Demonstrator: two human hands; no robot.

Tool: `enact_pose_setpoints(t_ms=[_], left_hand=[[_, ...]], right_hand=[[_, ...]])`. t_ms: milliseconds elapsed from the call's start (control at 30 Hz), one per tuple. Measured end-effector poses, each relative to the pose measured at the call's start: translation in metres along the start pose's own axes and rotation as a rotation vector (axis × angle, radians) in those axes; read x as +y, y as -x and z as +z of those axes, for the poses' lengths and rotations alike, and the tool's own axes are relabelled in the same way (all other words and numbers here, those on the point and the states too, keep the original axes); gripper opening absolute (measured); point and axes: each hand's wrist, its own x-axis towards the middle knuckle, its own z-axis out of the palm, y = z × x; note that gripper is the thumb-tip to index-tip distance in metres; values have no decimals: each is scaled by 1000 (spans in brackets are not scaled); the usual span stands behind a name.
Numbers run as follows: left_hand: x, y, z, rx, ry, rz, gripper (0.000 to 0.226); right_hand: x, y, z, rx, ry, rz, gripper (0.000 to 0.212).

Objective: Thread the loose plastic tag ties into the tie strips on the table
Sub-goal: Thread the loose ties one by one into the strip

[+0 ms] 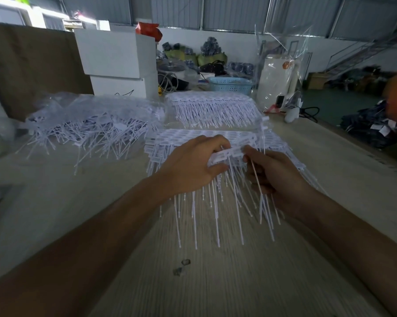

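Holding one white tie strip (227, 154) over the desk (216, 282), the left hand (193, 165) grips its end; the right hand (273, 172) pinches a thin tie (256, 177) beside it.

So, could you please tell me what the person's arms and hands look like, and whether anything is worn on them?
Both forearms are bare right up to the frame's bottom edge, with no sleeves showing. The left hand and right hand wear no gloves. No rings, watch or wristbands are visible on either wrist, and no markings show.
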Motion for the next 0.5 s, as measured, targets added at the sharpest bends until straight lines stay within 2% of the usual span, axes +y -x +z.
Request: enact_pose_setpoints(t_ms=[67, 200, 333, 500], left_hand=[[2, 0, 2, 51, -92, 28, 23], [2, -1, 2, 110, -50, 106, 17], [2, -3, -1, 48, 140, 75, 10], [0, -5, -7, 5, 356, 41, 17]], right_hand=[[2, 0, 1, -35, 12, -4, 33], [1, 1, -1, -43, 71, -35, 34], [0, 4, 1, -68, 132, -96, 33], [0, 4, 1, -53, 190, -193, 31]])
